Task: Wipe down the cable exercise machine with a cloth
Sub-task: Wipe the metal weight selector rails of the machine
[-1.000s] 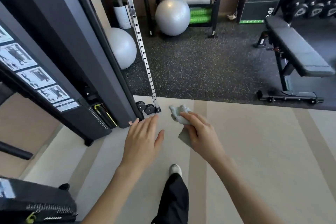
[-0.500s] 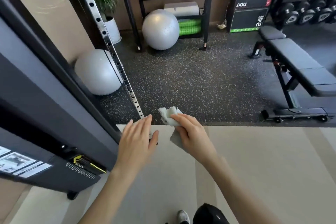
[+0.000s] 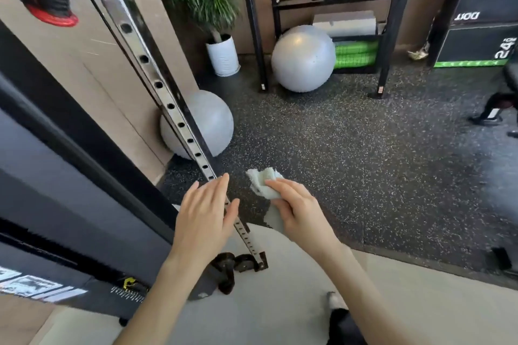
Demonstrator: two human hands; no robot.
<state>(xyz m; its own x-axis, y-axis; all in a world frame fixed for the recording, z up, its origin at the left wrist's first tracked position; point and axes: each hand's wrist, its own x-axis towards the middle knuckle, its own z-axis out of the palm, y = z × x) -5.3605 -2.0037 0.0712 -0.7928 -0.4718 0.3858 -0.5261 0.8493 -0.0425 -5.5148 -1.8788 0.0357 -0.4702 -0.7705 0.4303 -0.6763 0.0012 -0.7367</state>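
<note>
Left hand [image 3: 206, 214]: palm down, fingers straight and together, pointing to 12 o'clock. It grasps nothing and overlaps the perforated chrome rail [image 3: 157, 81]; contact cannot be told.
Right hand [image 3: 297, 210]: forearm enters from 5 o'clock, fingers curled, clasping the cloth [image 3: 263, 182].
Cloth: white, crumpled, bunched toward 11 o'clock of the right hand; near the rail at its 3 o'clock, apart from it.
Cable machine frame [image 3: 70, 176]: dark, at 9 o'clock of the left hand.

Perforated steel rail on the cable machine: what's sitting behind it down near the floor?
A grey exercise ball rests on the speckled floor behind the rail, which crosses it. The left hand hides a stretch of rail lower down.
</note>
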